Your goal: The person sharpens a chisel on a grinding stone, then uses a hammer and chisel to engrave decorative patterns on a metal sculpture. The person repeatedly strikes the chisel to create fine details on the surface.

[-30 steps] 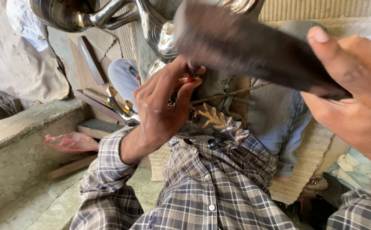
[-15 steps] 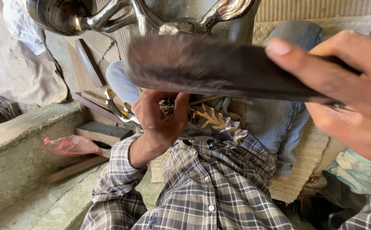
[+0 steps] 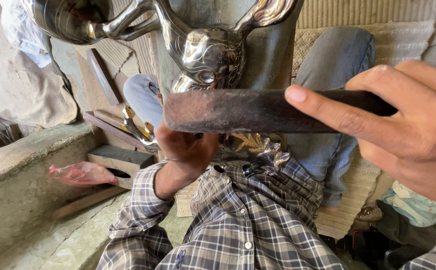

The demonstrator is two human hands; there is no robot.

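Compared with half a second back, the dark bar (image 3: 258, 110) has dropped lower and now sits flat right across the middle of the view, covering the spot where the left hand (image 3: 185, 150) was showing its fingers around some small part; a second ago that hand was up higher with the fingertips pinched together in plain sight. Now the fingers are tucked behind the bar, so I can't tell whether they're curled around anything or loose, just that the hand is pressed up against the lower part of the shiny metal piece (image 3: 205, 55). The right hand (image 3: 403, 125) is wrapped around the far end of the bar, forefinger stretched along the top, a firm hold. The bar itself looks like worn dark wood or metal, rough and greyish at the near end. The metal piece stands upright between the person's knees, polished silver, with curving arms branching up and fine engraved lines on the body, plus gold-coloured leafy bits (image 3: 258, 145) down near the lap. Off to the left there's a concrete ledge (image 3: 23, 170), a pink plastic scrap (image 3: 78, 174) and a wooden block (image 3: 120, 160) lying on the ground.
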